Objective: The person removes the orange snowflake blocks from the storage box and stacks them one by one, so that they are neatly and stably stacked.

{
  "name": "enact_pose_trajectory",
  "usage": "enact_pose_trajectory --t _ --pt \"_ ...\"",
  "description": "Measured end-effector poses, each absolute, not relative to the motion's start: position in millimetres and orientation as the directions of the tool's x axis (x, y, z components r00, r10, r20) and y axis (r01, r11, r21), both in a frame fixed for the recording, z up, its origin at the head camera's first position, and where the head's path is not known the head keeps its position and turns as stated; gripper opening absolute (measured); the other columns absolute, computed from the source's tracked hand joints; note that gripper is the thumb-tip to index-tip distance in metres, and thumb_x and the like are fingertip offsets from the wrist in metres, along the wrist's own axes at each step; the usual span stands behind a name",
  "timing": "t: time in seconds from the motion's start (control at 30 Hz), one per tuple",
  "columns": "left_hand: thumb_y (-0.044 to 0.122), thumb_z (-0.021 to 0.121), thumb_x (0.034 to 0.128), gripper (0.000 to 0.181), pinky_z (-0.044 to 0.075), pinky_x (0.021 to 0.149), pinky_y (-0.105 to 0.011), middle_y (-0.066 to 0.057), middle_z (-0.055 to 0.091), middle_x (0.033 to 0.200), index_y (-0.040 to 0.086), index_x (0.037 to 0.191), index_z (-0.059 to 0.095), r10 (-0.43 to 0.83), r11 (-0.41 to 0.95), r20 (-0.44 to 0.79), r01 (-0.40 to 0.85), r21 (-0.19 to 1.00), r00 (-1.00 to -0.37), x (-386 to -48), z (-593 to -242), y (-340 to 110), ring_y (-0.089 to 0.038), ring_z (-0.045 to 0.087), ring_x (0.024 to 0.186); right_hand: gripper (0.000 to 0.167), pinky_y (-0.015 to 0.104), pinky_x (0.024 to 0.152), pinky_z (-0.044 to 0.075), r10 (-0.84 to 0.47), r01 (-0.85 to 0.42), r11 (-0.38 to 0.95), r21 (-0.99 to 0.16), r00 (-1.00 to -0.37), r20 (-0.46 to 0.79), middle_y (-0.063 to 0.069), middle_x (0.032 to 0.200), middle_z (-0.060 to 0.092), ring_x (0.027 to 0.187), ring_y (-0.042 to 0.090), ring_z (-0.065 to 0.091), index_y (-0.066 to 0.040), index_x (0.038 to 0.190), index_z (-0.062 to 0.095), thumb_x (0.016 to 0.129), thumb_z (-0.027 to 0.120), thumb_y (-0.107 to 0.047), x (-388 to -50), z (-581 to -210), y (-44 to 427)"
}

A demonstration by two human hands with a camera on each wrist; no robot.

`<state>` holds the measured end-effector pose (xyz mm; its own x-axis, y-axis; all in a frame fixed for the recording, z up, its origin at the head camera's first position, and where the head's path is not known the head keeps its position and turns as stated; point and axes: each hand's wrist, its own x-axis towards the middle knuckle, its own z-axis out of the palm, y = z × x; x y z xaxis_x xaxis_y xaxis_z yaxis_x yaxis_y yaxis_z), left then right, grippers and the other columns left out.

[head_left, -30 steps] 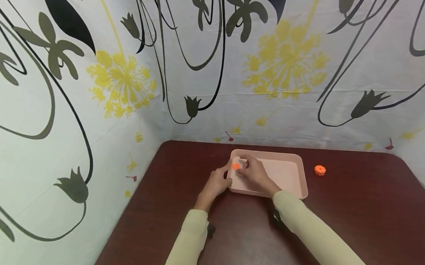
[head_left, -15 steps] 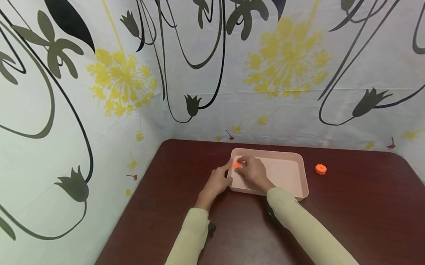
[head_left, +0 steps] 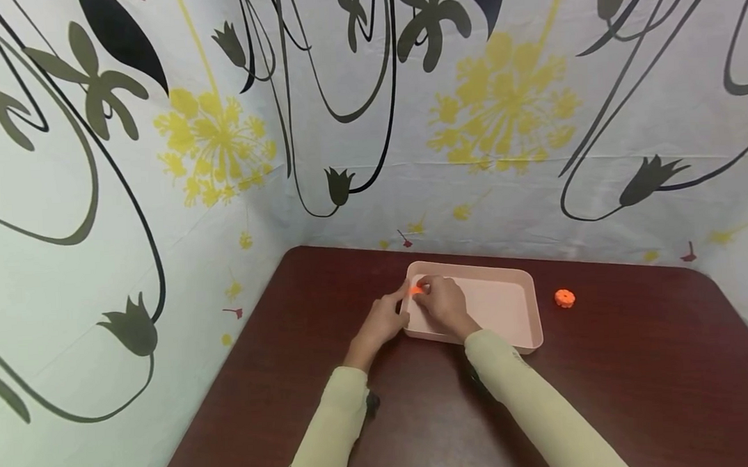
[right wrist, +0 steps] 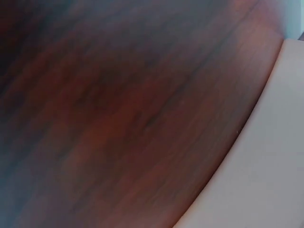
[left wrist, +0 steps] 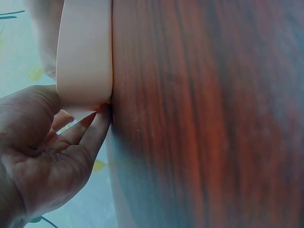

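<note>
A shallow pale pink tray (head_left: pixel 496 305) lies on the table. My left hand (head_left: pixel 381 322) grips its left end; in the left wrist view, the thumb and fingers of the left hand (left wrist: pixel 52 152) curl round the tray's outer wall (left wrist: pixel 85 52). Inside the tray's left part, the right hand (head_left: pixel 444 303) pinches a small bright orange piece (head_left: pixel 416 290) between thumb and fingers. Most of that piece is hidden by the fingers, so its shape is unclear. The right wrist view shows the tray's wall (right wrist: pixel 256 175) but neither the hand nor the piece.
A small orange flower-shaped piece (head_left: pixel 565 298) sits on the dark red-brown table (head_left: pixel 636 361), right of the tray. Patterned cloth (head_left: pixel 370 143) hangs behind the table and along its left side.
The right hand and forearm have shifted slightly left, and the orange piece looks narrower between the fingers. My left hand and the tray keep their places.
</note>
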<state>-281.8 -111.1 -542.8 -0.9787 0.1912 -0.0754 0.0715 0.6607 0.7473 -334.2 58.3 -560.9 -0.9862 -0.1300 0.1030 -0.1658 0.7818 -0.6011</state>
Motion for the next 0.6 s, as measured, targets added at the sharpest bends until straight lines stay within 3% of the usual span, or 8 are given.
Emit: enact_pose_trajectory --t 0.1,0.17,0.27,0.37,0.5,0.6 --pt "0.005 0.062 0.0934 0.081 0.039 0.056 -0.028 -0.015 0.071 0.107 0.030 0.166 0.034 0.195 0.663 -0.073 0.077 0.744 -0.978 -282 -543 -111 -0.016 0.041 0.060 0.032 0.048 0.081 0.058 -0.152 -0.198 0.790 -0.580 -0.980 0.128 0.012 0.110 0.080 0.090 0.029 0.074 -0.007 0.119 0.079 0.091 0.079 -0.023 -335 -562 59" --pt "0.005 0.061 0.0935 0.082 0.037 0.053 -0.028 -0.011 0.064 0.088 0.030 0.166 0.033 0.199 0.657 -0.083 0.070 0.751 -0.976 -282 -543 -110 -0.014 0.037 0.055 0.031 0.048 0.079 0.057 -0.168 -0.219 0.790 -0.572 -0.976 0.140 0.013 0.106 0.080 0.087 0.029 0.072 -0.005 0.117 0.078 0.090 0.079 -0.021 -336 -563 60" --pt "0.005 0.060 0.0934 0.082 0.035 0.052 -0.027 -0.005 0.054 0.077 0.030 0.166 0.033 0.202 0.657 -0.093 0.064 0.752 -0.975 -283 -544 -110 -0.013 0.034 0.052 0.031 0.047 0.079 0.057 -0.203 -0.255 0.794 -0.551 -0.967 0.154 0.013 0.104 0.079 0.085 0.027 0.070 -0.003 0.115 0.077 0.089 0.078 -0.019 -337 -562 61" --pt "0.005 0.060 0.0932 0.081 0.036 0.054 -0.027 -0.006 0.060 0.081 0.030 0.166 0.033 0.199 0.665 -0.086 0.070 0.743 -0.976 -283 -543 -109 -0.013 0.035 0.054 0.031 0.047 0.079 0.057 -0.228 -0.277 0.793 -0.542 -0.961 0.158 0.013 0.102 0.078 0.084 0.027 0.069 -0.001 0.113 0.076 0.088 0.078 -0.019 -339 -562 63" --pt "0.004 0.060 0.0922 0.081 0.038 0.056 -0.027 -0.014 0.072 0.102 0.029 0.165 0.035 0.193 0.674 -0.075 0.076 0.734 -0.978 -283 -542 -110 -0.015 0.038 0.061 0.031 0.042 0.077 0.056 -0.239 -0.280 0.770 -0.573 -0.960 0.148 0.013 0.100 0.077 0.083 0.026 0.067 0.000 0.113 0.075 0.088 0.079 -0.018 -341 -562 66" --pt "0.004 0.060 0.0925 0.081 0.036 0.054 -0.028 -0.015 0.070 0.098 0.029 0.166 0.034 0.189 0.666 -0.091 0.060 0.744 -0.978 -282 -541 -111 -0.014 0.036 0.057 0.032 0.036 0.073 0.052 -0.250 -0.278 0.736 -0.617 -0.959 0.134 0.011 0.096 0.076 0.080 0.021 0.063 0.002 0.116 0.073 0.090 0.079 -0.017 -343 -563 68"
